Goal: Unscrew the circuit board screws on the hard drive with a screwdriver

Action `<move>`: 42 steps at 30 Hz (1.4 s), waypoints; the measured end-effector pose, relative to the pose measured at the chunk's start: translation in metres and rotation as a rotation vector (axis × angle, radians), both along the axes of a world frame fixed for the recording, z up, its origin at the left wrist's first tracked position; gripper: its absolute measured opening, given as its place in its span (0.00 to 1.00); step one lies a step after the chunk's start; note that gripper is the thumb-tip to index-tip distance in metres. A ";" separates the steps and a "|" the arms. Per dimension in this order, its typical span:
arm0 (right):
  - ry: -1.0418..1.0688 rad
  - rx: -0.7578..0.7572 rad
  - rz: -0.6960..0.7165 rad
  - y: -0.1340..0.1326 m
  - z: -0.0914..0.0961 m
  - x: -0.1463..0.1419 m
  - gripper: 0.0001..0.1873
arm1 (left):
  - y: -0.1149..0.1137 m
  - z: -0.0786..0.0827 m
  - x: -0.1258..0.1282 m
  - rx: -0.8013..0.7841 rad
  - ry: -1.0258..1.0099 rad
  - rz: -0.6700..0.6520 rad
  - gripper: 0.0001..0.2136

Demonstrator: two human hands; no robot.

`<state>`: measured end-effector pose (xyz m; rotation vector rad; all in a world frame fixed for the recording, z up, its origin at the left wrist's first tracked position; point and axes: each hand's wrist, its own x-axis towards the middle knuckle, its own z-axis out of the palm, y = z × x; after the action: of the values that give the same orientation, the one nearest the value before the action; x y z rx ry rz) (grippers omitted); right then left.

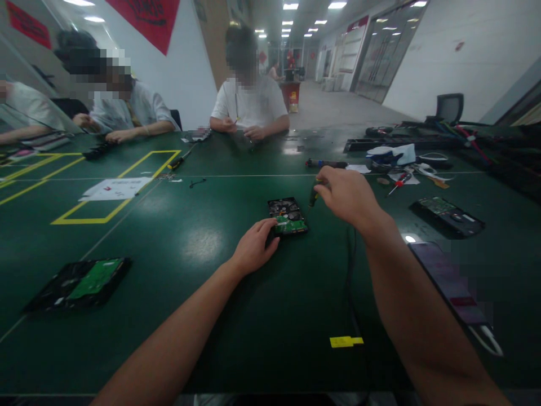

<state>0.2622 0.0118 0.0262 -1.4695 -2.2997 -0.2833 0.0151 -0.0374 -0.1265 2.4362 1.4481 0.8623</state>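
Note:
A hard drive (pixel 288 215) lies on the green table in front of me, its green circuit board facing up. My left hand (pixel 257 243) grips its near left corner, with fingertips on the board side and the thumb by the near edge. Just to the right of the drive, my right hand (pixel 344 194) is closed around a screwdriver (pixel 313 197) with a dark, yellow-marked handle. The handle points downward beside the drive, apart from it; the tip is too small to make out.
Another hard drive (pixel 80 285) lies at left, a third (pixel 448 216) at right. A phone (pixel 448 282) with a white cable lies beside my right forearm. Beyond are a dark-handled tool (pixel 325 163), a red screwdriver (pixel 401 181) and a yellow-black screwdriver (pixel 180 160). Several people sit across the table.

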 end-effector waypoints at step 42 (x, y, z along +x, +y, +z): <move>0.170 -0.072 0.170 0.002 -0.001 0.001 0.09 | 0.000 0.000 -0.001 0.042 -0.009 -0.036 0.16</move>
<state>0.2632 0.0138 0.0257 -1.2675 -2.2988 -0.0267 0.0139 -0.0373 -0.1266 2.4774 1.3922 0.9047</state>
